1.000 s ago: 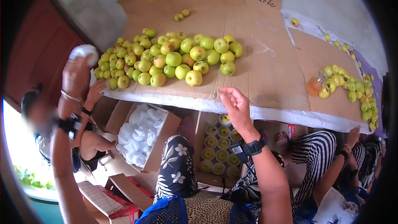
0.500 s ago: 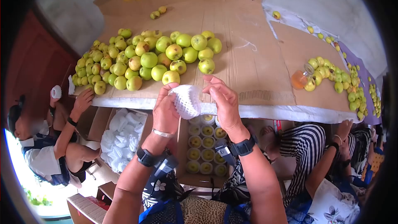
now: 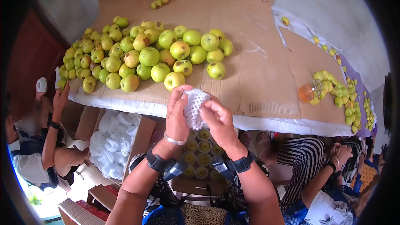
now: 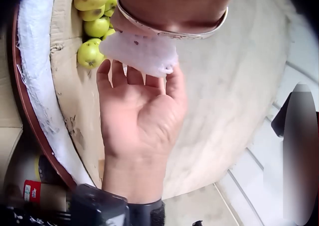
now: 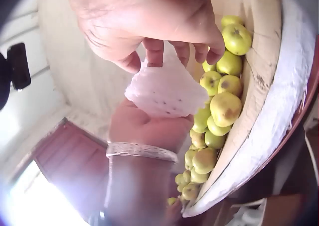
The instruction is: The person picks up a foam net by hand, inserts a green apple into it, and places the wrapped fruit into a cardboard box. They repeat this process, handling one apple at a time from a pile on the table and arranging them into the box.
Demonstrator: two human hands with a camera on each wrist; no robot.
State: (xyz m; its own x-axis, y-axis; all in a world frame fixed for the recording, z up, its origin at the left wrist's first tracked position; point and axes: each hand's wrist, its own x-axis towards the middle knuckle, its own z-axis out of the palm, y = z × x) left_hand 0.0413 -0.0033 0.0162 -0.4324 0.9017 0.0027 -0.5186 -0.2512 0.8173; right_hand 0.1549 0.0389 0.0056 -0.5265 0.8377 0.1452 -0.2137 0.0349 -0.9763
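1. Evidently, the left hand [image 3: 177, 116] and right hand [image 3: 221, 125], both half-curled, pinch the foam net [image 3: 193, 110] between them.
2. Head view: apples [image 3: 149, 56] lie at its eleven o'clock.
3. Best widen it gently, evenly.

On the table [image 4: 32, 111], cardboard [image 3: 266, 87], with white covering [image 3: 291, 126] along the near edge; towards the left end, heaped apples [image 3: 148, 56]; nearer the far edge, two apples [image 3: 156, 4]; towards the right end, a jar [image 3: 305, 93] just beside more apples [image 3: 338, 101].
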